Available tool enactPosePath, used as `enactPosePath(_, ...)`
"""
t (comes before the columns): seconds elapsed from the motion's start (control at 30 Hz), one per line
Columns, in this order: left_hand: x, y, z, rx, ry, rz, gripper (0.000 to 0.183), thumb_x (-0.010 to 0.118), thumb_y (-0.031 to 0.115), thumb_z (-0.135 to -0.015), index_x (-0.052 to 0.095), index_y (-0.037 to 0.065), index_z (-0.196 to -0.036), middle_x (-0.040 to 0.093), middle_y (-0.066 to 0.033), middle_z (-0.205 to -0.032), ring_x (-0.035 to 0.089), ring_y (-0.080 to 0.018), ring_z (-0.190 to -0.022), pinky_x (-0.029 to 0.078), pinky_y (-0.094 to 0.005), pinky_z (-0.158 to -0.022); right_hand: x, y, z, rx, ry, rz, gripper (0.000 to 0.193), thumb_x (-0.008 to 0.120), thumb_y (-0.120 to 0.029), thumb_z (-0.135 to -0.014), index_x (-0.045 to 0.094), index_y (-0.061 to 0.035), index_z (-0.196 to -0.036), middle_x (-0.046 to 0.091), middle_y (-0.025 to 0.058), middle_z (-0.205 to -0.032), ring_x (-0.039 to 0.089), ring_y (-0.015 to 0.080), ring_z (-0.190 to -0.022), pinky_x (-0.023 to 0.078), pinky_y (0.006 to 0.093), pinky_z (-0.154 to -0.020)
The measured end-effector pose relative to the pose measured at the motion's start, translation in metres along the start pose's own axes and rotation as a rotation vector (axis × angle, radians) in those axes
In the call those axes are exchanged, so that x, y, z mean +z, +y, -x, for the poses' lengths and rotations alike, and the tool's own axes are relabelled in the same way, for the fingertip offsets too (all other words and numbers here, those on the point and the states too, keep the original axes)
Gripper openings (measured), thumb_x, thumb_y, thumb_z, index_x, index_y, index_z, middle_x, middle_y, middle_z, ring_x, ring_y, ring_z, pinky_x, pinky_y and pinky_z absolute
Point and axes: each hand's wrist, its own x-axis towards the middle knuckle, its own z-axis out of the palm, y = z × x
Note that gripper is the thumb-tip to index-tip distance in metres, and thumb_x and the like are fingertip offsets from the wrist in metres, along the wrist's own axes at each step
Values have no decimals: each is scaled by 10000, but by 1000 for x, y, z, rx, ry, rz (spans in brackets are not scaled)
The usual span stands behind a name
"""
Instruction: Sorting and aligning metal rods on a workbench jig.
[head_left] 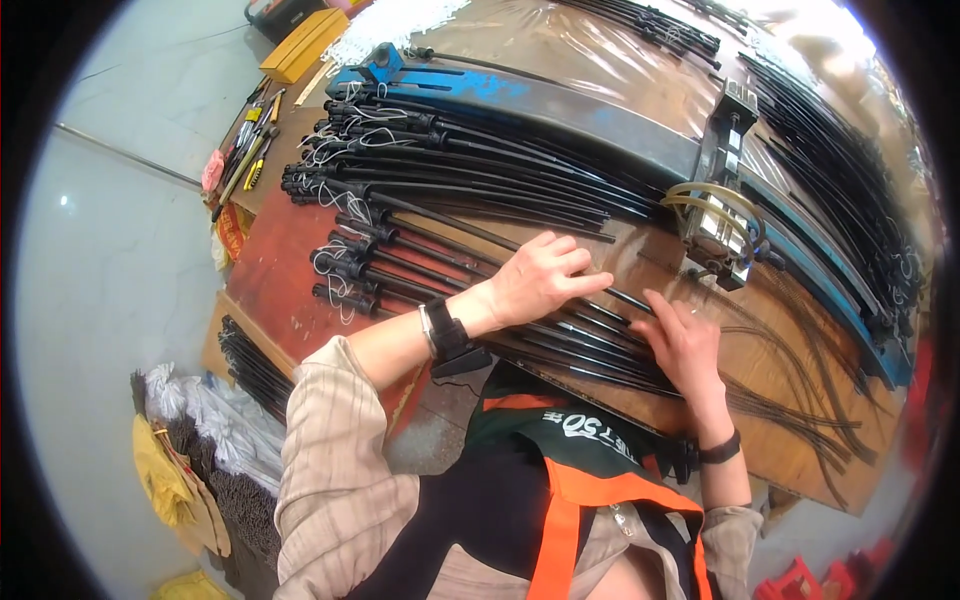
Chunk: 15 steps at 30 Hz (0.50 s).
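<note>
A thin black rod [628, 299] runs between my hands over the workbench. My left hand [545, 280] is closed around it, palm down, hiding part of its length. Further right, my right hand [685, 345] pinches the rod near its end between thumb and fingers. Beneath and beside my hands lie several more black rods [590, 340], side by side. Their thick black heads [350, 262] with white string loops point left. Behind them rests a larger bundle of similar rods [470, 165].
A blue metal beam [560, 100] crosses the bench, carrying a clamp-like device [720, 235] with hoses just beyond my right hand. Thin dark flexible strands [790, 350] spread at right. Hand tools [250, 150] lie far left; another rod bundle [840, 170] sits far right.
</note>
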Motion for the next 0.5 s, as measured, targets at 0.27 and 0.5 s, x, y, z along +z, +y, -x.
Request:
enactPosePath(0.27, -7, -10, 5, -95, -13, -71, 371, 644, 91, -742, 685, 144, -1107, 524, -29, -798, 541, -211, -737, 479, -336, -647, 24, -8, -15, 40, 25, 52, 169, 697, -95, -843, 636, -90, -1001, 568, 94, -739, 587, 289, -626, 453, 391, -543)
enactPosePath(0.5, -18, -2, 6, 12, -12, -179, 339, 618, 158, -777, 659, 179, -1113, 507, -9, -811, 533, -192, -768, 465, -325, -655, 31, 3, 0, -7, 88, -10, 196, 702, -62, -828, 641, -80, -1013, 586, 94, -756, 597, 284, -645, 457, 384, -546)
